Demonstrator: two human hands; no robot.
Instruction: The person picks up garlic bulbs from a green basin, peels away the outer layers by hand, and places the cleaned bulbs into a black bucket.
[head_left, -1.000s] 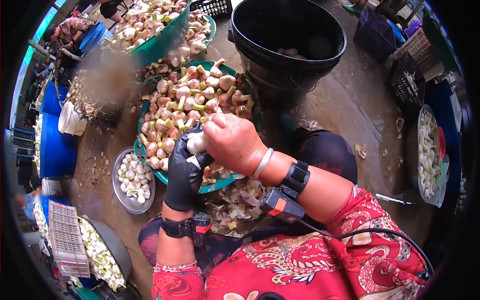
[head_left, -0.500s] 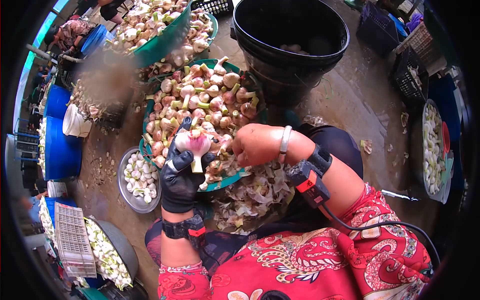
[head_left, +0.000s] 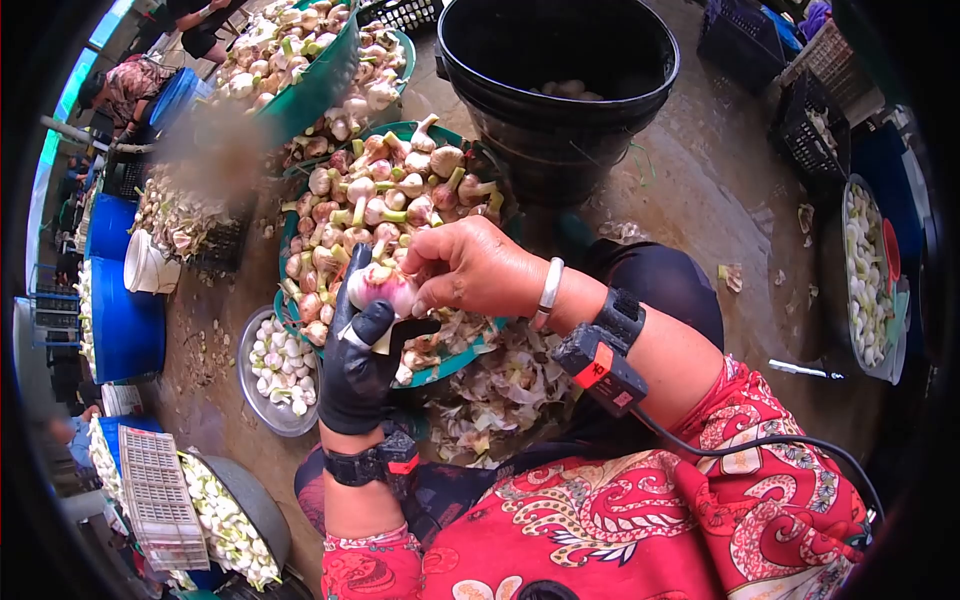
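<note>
My left hand, in a black glove, is closed round a garlic bulb with purple and white skin. The bare fingers of my right hand pinch at the bulb's upper right side, touching its skin. Beyond both hands, a green basin holds many unpeeled bulbs with cut stems. Loose garlic skins lie in a heap below the basin. A metal bowl of peeled white bulbs is left of my gloved hand.
A large black bucket stands behind the basin. Blue tubs and a white bucket line the left. Black crates and a basin of white cloves are on the right. Another person sits at the upper left.
My right hand has moved left and up onto the bulb, and its fingers now touch the skin. My left hand still holds the bulb. The view has shifted slightly.
</note>
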